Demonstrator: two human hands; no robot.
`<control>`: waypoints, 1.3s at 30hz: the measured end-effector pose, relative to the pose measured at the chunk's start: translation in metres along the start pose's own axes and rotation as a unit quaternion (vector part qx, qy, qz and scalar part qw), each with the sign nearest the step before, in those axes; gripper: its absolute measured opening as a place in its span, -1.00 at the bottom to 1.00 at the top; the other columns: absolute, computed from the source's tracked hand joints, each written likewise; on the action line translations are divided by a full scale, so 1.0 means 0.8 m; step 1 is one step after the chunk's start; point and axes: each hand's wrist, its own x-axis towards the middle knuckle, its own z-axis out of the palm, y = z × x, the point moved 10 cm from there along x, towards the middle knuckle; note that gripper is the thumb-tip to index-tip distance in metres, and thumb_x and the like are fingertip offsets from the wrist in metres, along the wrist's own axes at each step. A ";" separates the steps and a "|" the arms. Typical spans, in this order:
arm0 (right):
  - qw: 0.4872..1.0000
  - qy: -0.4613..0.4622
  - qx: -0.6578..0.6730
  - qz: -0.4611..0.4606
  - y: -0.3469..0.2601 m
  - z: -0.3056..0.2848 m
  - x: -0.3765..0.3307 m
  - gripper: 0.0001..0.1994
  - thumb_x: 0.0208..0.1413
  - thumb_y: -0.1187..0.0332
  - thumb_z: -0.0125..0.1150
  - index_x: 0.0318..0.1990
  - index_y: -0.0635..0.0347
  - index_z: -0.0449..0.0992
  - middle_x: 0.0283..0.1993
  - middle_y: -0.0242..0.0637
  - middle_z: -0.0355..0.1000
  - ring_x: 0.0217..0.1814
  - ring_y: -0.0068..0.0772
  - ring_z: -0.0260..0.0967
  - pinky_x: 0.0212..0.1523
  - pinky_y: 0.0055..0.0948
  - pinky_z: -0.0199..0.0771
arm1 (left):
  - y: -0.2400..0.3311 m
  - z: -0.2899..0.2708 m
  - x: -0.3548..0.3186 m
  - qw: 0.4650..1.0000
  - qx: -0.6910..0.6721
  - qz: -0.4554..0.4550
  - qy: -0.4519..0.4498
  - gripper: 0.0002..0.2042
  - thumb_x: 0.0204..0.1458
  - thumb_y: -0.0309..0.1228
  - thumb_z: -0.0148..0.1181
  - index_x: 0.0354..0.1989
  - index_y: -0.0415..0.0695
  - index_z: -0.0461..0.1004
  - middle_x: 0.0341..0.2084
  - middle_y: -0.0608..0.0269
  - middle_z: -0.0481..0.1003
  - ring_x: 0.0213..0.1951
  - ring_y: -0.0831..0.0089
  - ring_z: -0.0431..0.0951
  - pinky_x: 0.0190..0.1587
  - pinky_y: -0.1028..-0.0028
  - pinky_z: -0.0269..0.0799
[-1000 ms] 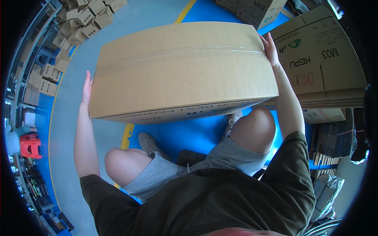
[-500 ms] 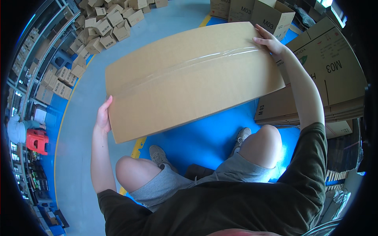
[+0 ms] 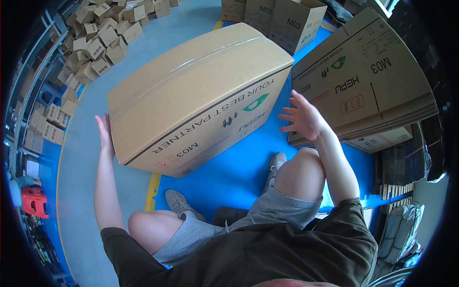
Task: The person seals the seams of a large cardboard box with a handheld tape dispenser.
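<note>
A large brown cardboard box (image 3: 201,95) stands on the floor in front of my knees, clear tape running along its top seam. Dark and green printing covers the side facing me. My left hand (image 3: 104,131) lies flat with straight fingers against the box's left end. To the right of the box, my right hand (image 3: 303,117) is off it, fingers spread and holding nothing. Just beyond that hand leans a stack of flattened cardboard cartons (image 3: 368,81).
Open-topped cartons (image 3: 294,24) stand at the far right. Many small boxes (image 3: 103,40) are heaped at the far left, near metal shelving (image 3: 36,64). A red stool (image 3: 34,203) is at the left. A yellow line (image 3: 153,191) edges the blue floor (image 3: 224,177).
The box has tipped so its printed side now faces me, and it sits lower. My right hand has let go of its far right corner and come back toward me.
</note>
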 end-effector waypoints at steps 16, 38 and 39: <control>0.965 -0.100 -0.168 -0.174 0.009 0.150 -0.024 0.24 0.10 -0.09 0.21 0.28 0.30 -0.88 0.50 0.16 -0.44 0.55 -0.03 -0.33 0.43 -0.11 -0.08 | 0.020 0.125 -0.052 0.919 0.141 -0.101 -0.354 -0.25 0.12 0.08 0.06 0.31 -0.27 0.15 0.21 0.06 0.30 0.22 0.30 0.32 0.24 0.35 0.24; 0.631 0.462 -0.465 -0.415 0.040 -0.222 -0.211 -0.57 0.10 0.43 0.16 0.14 0.19 0.28 0.26 0.02 0.16 0.30 0.06 0.14 0.29 -0.09 0.12 | 0.050 0.305 -0.209 0.707 0.457 0.473 -0.260 -0.55 0.15 -0.11 0.12 0.14 -0.08 0.44 0.27 0.11 0.27 0.34 0.02 0.15 0.30 0.12 0.17; 0.591 0.535 -0.524 -0.299 0.112 -0.269 -0.264 -0.53 0.09 0.43 0.16 0.18 0.15 0.25 0.31 0.00 0.11 0.36 0.08 0.03 0.34 0.00 -0.04 | 0.053 0.303 -0.206 0.712 0.447 0.475 -0.259 -0.55 0.15 -0.11 0.12 0.14 -0.08 0.44 0.27 0.11 0.27 0.34 0.02 0.15 0.30 0.12 0.17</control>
